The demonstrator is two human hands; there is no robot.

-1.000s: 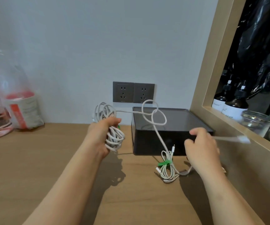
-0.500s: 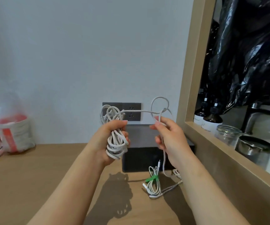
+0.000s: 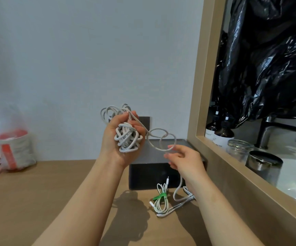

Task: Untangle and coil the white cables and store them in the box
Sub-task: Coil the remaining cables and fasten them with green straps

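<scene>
Center frame: left hand [image 3: 116,146] grips the light, floppy cable [image 3: 126,137] wad, right hand [image 3: 185,161] loosely spread under the knot [image 3: 165,136]; best pinched there.

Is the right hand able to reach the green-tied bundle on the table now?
Probably yes: the green-tied bundle lies uncovered on the table before the black box, just below the right hand, though a white cable trails across its fingers.

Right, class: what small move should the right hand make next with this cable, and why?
Probably feed the trailing strand back through the loose knot: the left hand grips the tangled bundle, and the right hand sits right at that knot's loop.
</scene>
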